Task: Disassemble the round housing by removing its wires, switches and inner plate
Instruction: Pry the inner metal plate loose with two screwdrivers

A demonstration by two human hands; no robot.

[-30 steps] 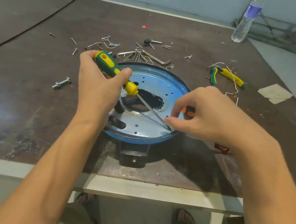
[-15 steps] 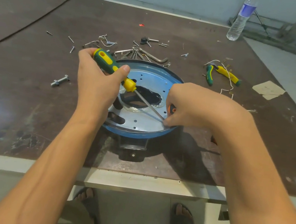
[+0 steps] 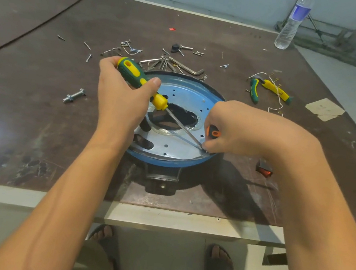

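Head view, looking down. Resting open side up on the desk (image 3: 39, 116), close to its front edge: the round housing (image 3: 169, 161), blue-rimmed, with the pale inner plate (image 3: 184, 99) seated inside around a dark central opening. Clenched round the green-and-yellow screwdriver (image 3: 133, 74): the left hand (image 3: 119, 95), thumb laid along the handle, shaft slanting down across the plate to a tip set at the near right rim. Curled at that same spot: the right hand (image 3: 236, 129), grasping an orange-handled tool (image 3: 213, 131) in the palm, fingertips (image 3: 210, 147) bunched at the screwdriver tip. Hidden beneath them, screw or clip, no telling. Lying apart on the desk to the right: a red switch (image 3: 264, 169), apparently already out. Farther back: pliers (image 3: 269, 89) among loose wires (image 3: 279, 103), hex keys (image 3: 181, 66), scattered screws (image 3: 129, 48).

Judged as the step in hand: freeing the plate at the rim. To do it well:
- Seat the tip square before turning or levering.
- Steady the shaft low with the right fingertips, kept clear of the blade's path.
- Press along the shaft, not sideways, against a slip across the plate.
- Brace the housing against sliding toward the desk edge.
- Work round the rim evenly rather than forcing one point, to spare the plate from bending.
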